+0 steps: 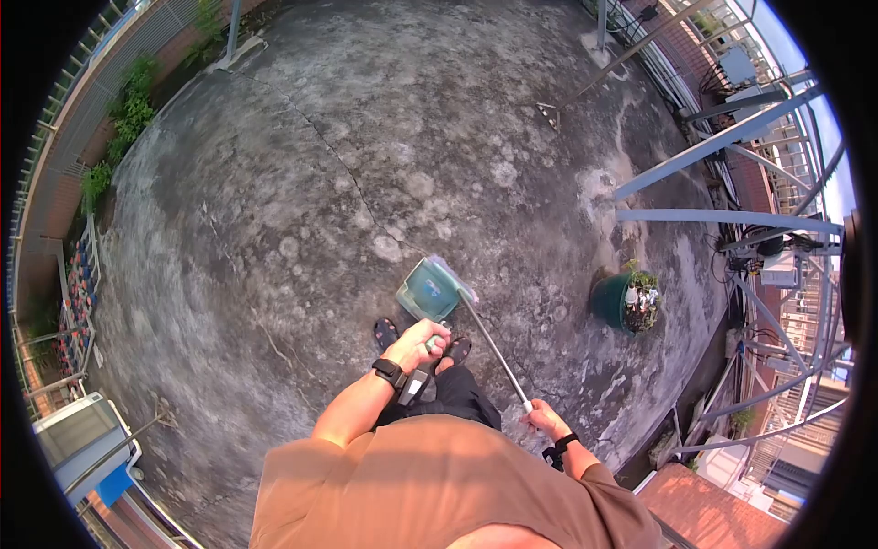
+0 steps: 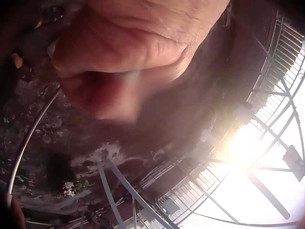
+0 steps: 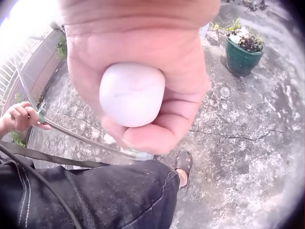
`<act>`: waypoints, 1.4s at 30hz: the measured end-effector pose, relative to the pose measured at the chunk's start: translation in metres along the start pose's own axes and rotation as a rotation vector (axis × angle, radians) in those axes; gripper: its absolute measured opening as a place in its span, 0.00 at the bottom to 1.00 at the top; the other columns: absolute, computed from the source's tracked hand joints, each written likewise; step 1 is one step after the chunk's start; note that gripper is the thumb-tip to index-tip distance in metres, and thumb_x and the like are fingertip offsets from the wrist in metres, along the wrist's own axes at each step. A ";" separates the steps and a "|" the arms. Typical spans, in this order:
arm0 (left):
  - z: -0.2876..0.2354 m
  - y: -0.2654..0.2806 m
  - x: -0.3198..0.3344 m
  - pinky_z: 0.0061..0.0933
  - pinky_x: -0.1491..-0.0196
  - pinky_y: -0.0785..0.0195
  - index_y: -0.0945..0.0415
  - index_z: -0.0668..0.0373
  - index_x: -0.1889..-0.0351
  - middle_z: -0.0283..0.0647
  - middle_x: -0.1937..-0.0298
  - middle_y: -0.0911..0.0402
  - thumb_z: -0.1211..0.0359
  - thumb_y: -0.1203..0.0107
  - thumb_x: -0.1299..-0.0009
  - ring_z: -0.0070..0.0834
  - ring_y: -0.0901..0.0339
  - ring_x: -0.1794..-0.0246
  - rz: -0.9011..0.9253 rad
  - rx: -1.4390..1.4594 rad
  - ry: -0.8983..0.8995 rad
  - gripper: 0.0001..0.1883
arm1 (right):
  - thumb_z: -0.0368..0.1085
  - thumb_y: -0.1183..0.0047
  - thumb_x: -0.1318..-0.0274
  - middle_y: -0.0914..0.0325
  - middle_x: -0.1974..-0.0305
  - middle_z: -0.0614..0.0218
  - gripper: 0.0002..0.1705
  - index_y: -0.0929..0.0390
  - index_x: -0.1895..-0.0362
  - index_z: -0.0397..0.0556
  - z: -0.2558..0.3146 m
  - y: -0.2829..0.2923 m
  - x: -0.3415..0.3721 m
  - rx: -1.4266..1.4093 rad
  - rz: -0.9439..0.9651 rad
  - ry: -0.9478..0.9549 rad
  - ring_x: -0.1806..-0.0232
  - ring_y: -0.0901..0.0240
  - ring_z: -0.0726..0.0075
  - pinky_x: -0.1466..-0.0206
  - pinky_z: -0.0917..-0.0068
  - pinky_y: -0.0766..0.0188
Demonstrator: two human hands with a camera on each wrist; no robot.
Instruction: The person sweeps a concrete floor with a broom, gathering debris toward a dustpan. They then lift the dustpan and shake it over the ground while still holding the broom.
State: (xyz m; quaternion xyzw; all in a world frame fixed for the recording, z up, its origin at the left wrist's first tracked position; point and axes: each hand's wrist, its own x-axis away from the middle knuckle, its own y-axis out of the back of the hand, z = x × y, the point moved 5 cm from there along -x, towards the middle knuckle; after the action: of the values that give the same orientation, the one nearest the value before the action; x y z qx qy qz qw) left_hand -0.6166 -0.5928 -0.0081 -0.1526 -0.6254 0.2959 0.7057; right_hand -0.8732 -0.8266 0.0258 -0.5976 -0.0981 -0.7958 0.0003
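In the head view the left hand [image 1: 416, 346] grips the upright handle of a translucent green dustpan [image 1: 428, 295], which is just beyond the feet. The right hand [image 1: 549, 421] is curled round the upper end of a metal broom pole [image 1: 498, 355]. That pole slants down to a pale broom head [image 1: 453, 277] at the dustpan's right edge. The right wrist view shows the pole's rounded white end [image 3: 132, 94] inside the right hand [image 3: 143, 43], and the left hand [image 3: 20, 118] around the green grip [image 3: 42, 114]. Up close in the left wrist view, the left hand [image 2: 128, 52] has curled fingers; its grip is blurred.
A green plant pot [image 1: 611, 300] stands on the cracked concrete floor [image 1: 347, 137] to the right. Grey metal struts [image 1: 722, 218] rise behind it. Railings and plants [image 1: 133, 101] line the left edge, with a white boxy object [image 1: 82, 439] at lower left.
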 end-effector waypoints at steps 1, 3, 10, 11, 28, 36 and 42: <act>-0.006 0.003 0.005 0.13 0.91 0.50 0.37 0.65 0.74 0.36 0.80 0.34 0.78 0.51 0.42 0.15 0.44 0.90 -0.015 -0.001 -0.006 0.05 | 0.30 0.47 0.61 0.33 0.82 0.70 0.10 0.35 0.72 0.46 -0.001 0.006 -0.014 -0.027 -0.018 0.022 0.86 0.36 0.75 0.84 0.75 0.40; -0.009 0.014 0.010 0.13 0.91 0.51 0.37 0.65 0.74 0.36 0.80 0.34 0.78 0.51 0.42 0.15 0.44 0.90 -0.034 0.020 -0.020 0.05 | 0.30 0.47 0.60 0.34 0.84 0.71 0.10 0.35 0.74 0.46 0.040 0.022 -0.020 0.009 -0.050 0.099 0.86 0.37 0.76 0.84 0.76 0.42; -0.033 0.028 0.032 0.13 0.92 0.50 0.36 0.65 0.76 0.36 0.81 0.33 0.76 0.48 0.43 0.15 0.39 0.90 -0.052 0.124 -0.119 0.07 | 0.31 0.50 0.64 0.34 0.89 0.70 0.07 0.35 0.84 0.47 0.207 0.107 -0.096 0.137 -0.134 0.262 0.89 0.38 0.74 0.84 0.76 0.45; -0.034 0.031 0.031 0.13 0.92 0.50 0.36 0.65 0.76 0.36 0.81 0.33 0.76 0.48 0.43 0.15 0.39 0.90 -0.067 0.144 -0.130 0.07 | 0.31 0.50 0.65 0.34 0.89 0.69 0.07 0.35 0.84 0.47 0.227 0.121 -0.114 0.140 -0.159 0.274 0.89 0.38 0.74 0.83 0.76 0.46; -0.035 0.016 0.025 0.13 0.93 0.50 0.32 0.73 0.74 0.39 0.81 0.30 0.76 0.51 0.41 0.18 0.38 0.91 -0.171 0.258 -0.240 0.06 | 0.31 0.53 0.59 0.27 0.78 0.55 0.18 0.38 0.62 0.34 0.107 0.071 -0.179 0.705 0.214 0.148 0.75 0.25 0.59 0.72 0.67 0.30; -0.039 0.026 0.009 0.14 0.93 0.50 0.32 0.73 0.75 0.40 0.82 0.30 0.77 0.51 0.41 0.19 0.37 0.91 -0.125 0.243 -0.240 0.05 | 0.34 0.44 0.59 0.33 0.82 0.70 0.12 0.33 0.71 0.43 0.145 0.104 -0.067 0.426 0.246 0.059 0.81 0.34 0.76 0.78 0.76 0.38; -0.038 0.038 0.012 0.13 0.93 0.46 0.30 0.71 0.73 0.39 0.82 0.30 0.76 0.50 0.42 0.20 0.33 0.89 -0.072 0.227 -0.243 0.05 | 0.33 0.46 0.60 0.34 0.83 0.69 0.12 0.36 0.73 0.44 0.235 0.126 -0.108 0.382 0.053 0.261 0.85 0.36 0.75 0.83 0.75 0.40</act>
State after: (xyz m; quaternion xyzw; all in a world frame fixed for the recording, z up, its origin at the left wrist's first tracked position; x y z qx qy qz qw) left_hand -0.5880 -0.5503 -0.0274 -0.0125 -0.6736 0.3556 0.6478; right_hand -0.6041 -0.9263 0.0050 -0.4808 -0.2306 -0.8331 0.1471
